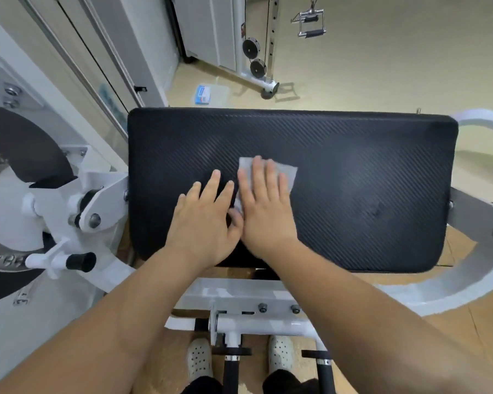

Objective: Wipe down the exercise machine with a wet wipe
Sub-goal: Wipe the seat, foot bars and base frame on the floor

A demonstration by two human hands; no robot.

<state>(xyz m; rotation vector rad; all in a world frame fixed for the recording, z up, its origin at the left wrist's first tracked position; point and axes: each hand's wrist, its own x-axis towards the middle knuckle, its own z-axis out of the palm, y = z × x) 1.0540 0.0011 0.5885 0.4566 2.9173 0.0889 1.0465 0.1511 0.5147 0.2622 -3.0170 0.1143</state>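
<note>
Forearms [382,322] end in 2 flat hands: right hand [265,206] presses wet wipe [288,173] onto machine pad [367,180], left hand [208,220] alongside; friction could bunch it.

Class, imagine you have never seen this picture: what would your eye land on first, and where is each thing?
The broad black pad fills the middle of the view. On it the right hand presses a white wet wipe flat, with the left hand on bare pad beside it. A blue-and-white packet lies on the floor beyond the pad's far edge.
</note>
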